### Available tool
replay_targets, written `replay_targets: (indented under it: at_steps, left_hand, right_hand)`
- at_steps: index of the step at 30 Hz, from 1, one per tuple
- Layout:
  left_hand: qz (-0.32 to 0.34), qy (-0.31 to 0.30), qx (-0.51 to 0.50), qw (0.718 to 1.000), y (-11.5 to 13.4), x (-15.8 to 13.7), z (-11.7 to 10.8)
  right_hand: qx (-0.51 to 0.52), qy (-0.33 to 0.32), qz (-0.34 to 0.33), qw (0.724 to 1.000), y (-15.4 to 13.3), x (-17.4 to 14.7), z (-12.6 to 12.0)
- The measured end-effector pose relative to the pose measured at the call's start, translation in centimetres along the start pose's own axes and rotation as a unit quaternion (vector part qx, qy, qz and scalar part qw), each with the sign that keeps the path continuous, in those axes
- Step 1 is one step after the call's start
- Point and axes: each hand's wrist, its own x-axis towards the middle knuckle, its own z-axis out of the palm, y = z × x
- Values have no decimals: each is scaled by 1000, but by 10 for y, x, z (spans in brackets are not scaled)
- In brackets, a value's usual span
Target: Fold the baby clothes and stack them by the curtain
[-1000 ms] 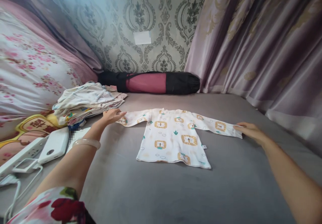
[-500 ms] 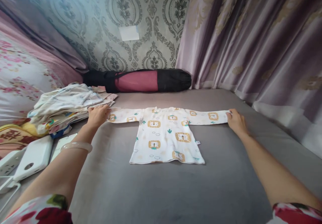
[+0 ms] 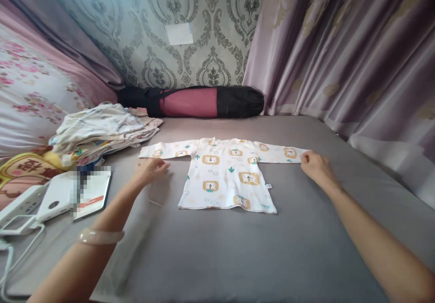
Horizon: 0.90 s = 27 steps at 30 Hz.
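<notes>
The right hand (image 3: 316, 166) pinches 1 cuff (image 3: 299, 156) of the lion-print shirt (image 3: 224, 173); the left hand (image 3: 149, 171), loosely part-open, seems to hold nothing. A light, level outward pull should smooth cloth without skewing it. The shirt lies flat between both hands, its other sleeve (image 3: 171, 149) just beyond the left.

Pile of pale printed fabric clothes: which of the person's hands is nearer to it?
Left. The left hand is in front of the right end of the pile; the right hand is at the farther cuff of the white lion-print fabric shirt.
</notes>
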Motion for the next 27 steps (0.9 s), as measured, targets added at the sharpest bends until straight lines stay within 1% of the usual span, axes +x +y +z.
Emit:
replay_targets:
  at_steps: [1,2,3,4,6,8,10,12,16,20,23,25,27]
  left_hand:
    - [2,-25,-22,999,5,-11,5]
    - [5,-39,-40,998,10,-22,9]
    - [3,-45,-52,998,15,-32,14]
    - [2,-47,-60,997,20,-42,18]
    - [4,-53,-67,996,30,-58,25]
    - [19,-67,-70,995,38,-70,29]
    - [35,-78,-69,994,46,-80,32]
    - [40,-80,-58,994,51,-86,34]
    - [46,-74,-41,995,51,-87,34]
    - [42,-85,-80,992,41,-79,30]
    - [52,-93,-101,989,32,-75,30]
    - [62,-100,-85,989,29,-73,30]
    - [68,-86,-55,992,29,-72,30]
  right_hand:
    - [34,-65,-37,997,-9,-14,-1]
    - [74,-135,-59,986,-18,-29,-1]
    - [111,-187,-75,973,-28,-45,-1]
    - [128,-224,-95,962,-37,-60,-1]
    - [116,-224,-129,959,-54,-89,0]
    - [103,-214,-139,961,-66,-110,-1]
    - [92,-213,-134,963,-74,-124,-3]
    - [83,-215,-128,965,-79,-131,-5]
    - [78,-230,-120,963,-81,-130,-10]
    - [125,-269,-108,949,-73,-120,-13]
    - [146,-287,-99,941,-65,-116,-10]
    - [141,-288,-102,942,-60,-116,-5]
    - [133,-290,-111,941,-56,-115,-3]
